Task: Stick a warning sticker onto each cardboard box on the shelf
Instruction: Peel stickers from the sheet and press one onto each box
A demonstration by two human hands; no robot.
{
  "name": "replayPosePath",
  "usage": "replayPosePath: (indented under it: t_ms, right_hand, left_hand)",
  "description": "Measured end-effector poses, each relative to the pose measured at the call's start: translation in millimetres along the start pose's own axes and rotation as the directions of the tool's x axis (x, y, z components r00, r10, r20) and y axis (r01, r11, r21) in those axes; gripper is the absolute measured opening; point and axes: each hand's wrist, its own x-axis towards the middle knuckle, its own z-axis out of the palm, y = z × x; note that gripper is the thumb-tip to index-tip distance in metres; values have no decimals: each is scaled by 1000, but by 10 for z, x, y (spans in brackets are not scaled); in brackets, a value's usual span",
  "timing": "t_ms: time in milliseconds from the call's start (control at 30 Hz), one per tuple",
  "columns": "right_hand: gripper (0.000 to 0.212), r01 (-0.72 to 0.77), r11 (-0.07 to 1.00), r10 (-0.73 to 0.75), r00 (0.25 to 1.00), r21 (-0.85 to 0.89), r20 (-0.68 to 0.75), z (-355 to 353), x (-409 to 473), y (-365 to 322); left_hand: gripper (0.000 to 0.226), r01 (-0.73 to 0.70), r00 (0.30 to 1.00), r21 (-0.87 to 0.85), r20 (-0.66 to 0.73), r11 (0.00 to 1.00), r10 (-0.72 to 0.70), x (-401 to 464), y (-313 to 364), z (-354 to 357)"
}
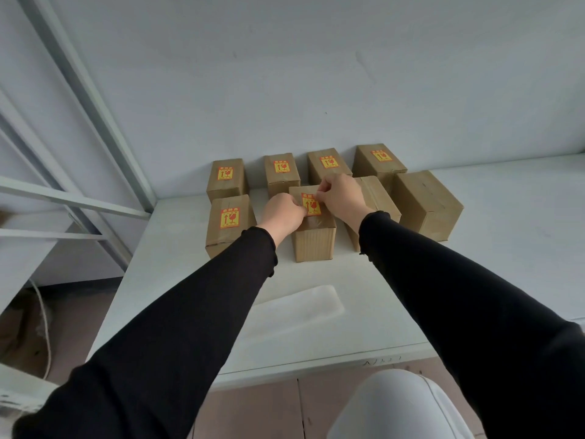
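Note:
Several brown cardboard boxes stand in two rows on the white shelf (190,280). Those in the back row, such as the back left box (226,180), and the front left box (229,223) carry yellow and red warning stickers. On the front middle box (313,242) lies a warning sticker (311,205). My left hand (281,213) pinches its left edge. My right hand (342,194) pinches its upper right corner. Two boxes to the right, one partly hidden behind my right hand (376,198) and the far right box (425,204), show no sticker on top.
A white empty sticker backing strip (304,304) lies on the shelf nearer to me. Grey shelf uprights and braces (95,122) rise at the left. The wall (316,74) stands right behind the back row. The shelf's front edge runs below my arms.

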Motion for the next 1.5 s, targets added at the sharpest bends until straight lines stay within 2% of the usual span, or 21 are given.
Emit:
replayPosePath:
  t_ms: [167,400,800,900,967,1100,1200,1333,1500]
  right_hand:
    - [10,-1,1000,1,1000,-18,-8,46,-7,-11]
    - [8,-22,999,22,1000,-28,-11,71,-7,-24]
    - [11,-193,968,202,978,162,-42,186,54,-4]
    - [11,-141,984,143,990,110,-10,144,33,6]
    - [19,-79,995,76,996,64,55,81,-8,34]
    - [34,29,1000,-28,976,-4,216,-86,-105,90]
    - [37,72,997,-69,961,-1,269,-158,-143,125]
    - [32,65,997,-70,971,28,229,-133,-194,120]
    - [25,127,992,-124,983,-11,133,-85,-288,77]
  left_hand:
    - [43,-34,999,64,-38,997,36,-28,14,14]
    - [17,-88,991,117,-94,989,100,-45,-34,56]
    - [13,-155,975,173,-129,973,179,-57,-92,81]
    - [12,-157,975,170,-128,973,180,-64,-99,82]
    - [12,-154,976,172,-128,973,177,-65,-103,85]
    - [11,-159,975,193,-124,968,184,-68,-95,83]
    - [10,-170,973,217,-118,961,199,-91,-75,65]
    - [12,-179,972,236,-110,955,209,-124,-73,32]
    - [13,-240,960,295,-66,925,271,-220,-144,-77]
